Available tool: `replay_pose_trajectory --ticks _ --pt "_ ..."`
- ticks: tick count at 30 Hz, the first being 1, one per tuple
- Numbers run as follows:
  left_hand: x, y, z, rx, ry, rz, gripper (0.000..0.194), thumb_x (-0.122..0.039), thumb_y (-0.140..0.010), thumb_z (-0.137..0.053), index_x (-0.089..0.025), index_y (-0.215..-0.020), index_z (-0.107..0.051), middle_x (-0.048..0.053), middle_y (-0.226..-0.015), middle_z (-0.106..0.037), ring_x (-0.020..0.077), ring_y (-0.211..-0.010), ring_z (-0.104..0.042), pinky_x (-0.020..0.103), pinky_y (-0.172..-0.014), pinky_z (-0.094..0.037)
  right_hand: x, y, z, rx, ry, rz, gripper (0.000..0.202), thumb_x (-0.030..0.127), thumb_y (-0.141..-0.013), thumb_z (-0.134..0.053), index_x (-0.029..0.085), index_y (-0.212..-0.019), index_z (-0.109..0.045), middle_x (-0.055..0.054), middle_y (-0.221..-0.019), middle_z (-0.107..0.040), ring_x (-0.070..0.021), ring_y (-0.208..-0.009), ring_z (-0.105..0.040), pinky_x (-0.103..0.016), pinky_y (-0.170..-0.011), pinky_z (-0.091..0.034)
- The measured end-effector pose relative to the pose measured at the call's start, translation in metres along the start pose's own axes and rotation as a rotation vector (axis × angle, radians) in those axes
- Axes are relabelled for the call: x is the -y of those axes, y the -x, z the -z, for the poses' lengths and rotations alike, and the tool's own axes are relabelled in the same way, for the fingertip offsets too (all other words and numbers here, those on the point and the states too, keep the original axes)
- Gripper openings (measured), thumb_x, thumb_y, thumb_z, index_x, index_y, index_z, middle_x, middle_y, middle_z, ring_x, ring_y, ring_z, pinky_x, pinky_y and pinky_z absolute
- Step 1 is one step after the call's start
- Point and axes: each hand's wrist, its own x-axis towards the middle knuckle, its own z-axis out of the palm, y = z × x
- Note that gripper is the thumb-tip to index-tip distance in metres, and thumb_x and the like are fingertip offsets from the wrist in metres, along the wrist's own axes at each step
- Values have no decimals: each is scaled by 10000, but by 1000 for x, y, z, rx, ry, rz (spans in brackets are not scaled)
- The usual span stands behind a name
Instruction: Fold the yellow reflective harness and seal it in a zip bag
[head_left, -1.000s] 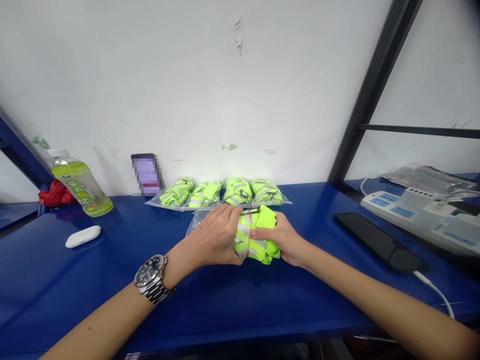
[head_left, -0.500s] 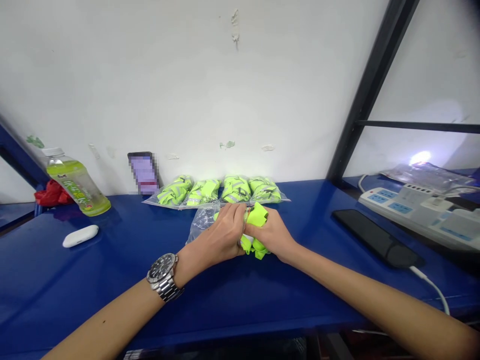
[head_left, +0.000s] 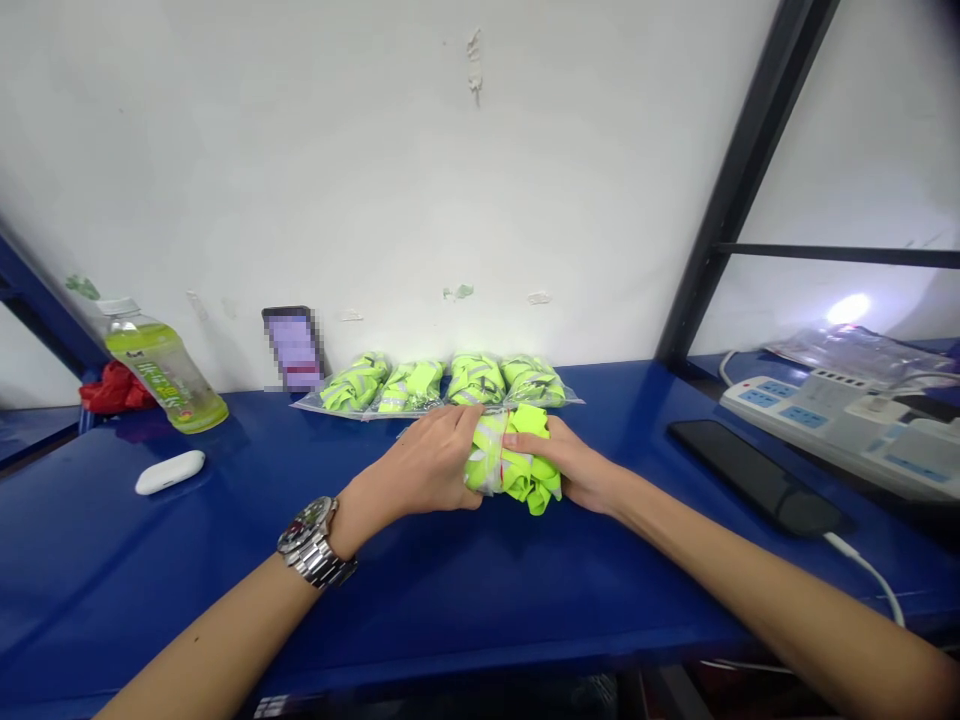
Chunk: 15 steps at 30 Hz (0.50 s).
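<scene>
A rolled bundle of neon yellow-green cloth with grey reflective strips (head_left: 532, 475) is held between my two hands above the blue table (head_left: 420, 600). Clear plastic with a red line covers its left part; the right part sticks out bare. My left hand (head_left: 424, 460), with a steel watch on the wrist, grips the plastic-covered end, fingers closed. My right hand (head_left: 574, 465) is wrapped round the right side, its thumb lying across the front. Behind them, several similar bundles in clear bags (head_left: 476, 380) lie in a row by the wall.
On the left stand a green drink bottle (head_left: 169, 375), a white case (head_left: 170, 472) and a red bag (head_left: 116, 388). One phone (head_left: 294, 345) leans on the wall. At right are a black phone (head_left: 757, 475) with a cable and a white power strip (head_left: 840, 425).
More of the cloth bundle now shows between my hands, its left part under the plastic. My left hand has shifted left and my right hand slightly right. The view has moved slightly.
</scene>
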Motion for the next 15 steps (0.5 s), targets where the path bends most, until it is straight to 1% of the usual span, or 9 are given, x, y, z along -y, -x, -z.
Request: replay_pose_trajectory --ticks 2,5,8,10,12,15 --pt "-1 1 -3 -17 43 22 780 -280 -572 -707 -77 -1252 -384 205 -1162 -567 350 -1075 -574 474 -895 -495 2 2 2 82 -15 -15 480 250 -642 -816 162 -1073 -626 -88 -1010 -719 -228 -854 -701 -345 -753 -587" --pt "-4 5 -4 -19 89 4 807 -275 -565 -713 -70 -1266 -371 213 -1197 -537 348 -1118 -545 458 -900 -502 2 4 7 187 -9 -34 538 193 -611 -831 171 -1091 -589 -71 -999 -710 -221 -866 -692 -373 -787 -574" --pt "-8 7 -7 -35 110 -14 789 -262 -577 -705 -90 -1265 -357 200 -1185 -538 334 -1100 -556 445 -852 -527 -2 4 11 262 69 -22 465 212 -613 -836 144 -1011 -603 -63 -937 -696 -218 -841 -678 -393 -786 -558" --pt "-11 6 -10 -64 102 -36 768 -251 -584 -685 -98 -1259 -351 191 -1162 -548 331 -1079 -565 448 -833 -533 -5 4 10 262 151 38 384 250 -632 -824 126 -933 -622 -49 -858 -678 -194 -763 -657 -356 -721 -552" --pt "-13 5 -13 -90 91 -66 714 -227 -598 -653 -99 -1237 -362 179 -1131 -558 320 -1056 -572 441 -838 -531 -9 4 5 225 242 138 320 269 -640 -813 122 -857 -629 -19 -757 -642 -149 -662 -602 -288 -628 -515" --pt "-13 2 -17 -117 76 -107 614 -213 -643 -622 -87 -1196 -389 173 -1100 -562 302 -1037 -569 420 -872 -515 -14 5 -7 98 369 282 250 245 -631 -796 142 -733 -593 26 -642 -562 -100 -570 -486 -220 -521 -412"
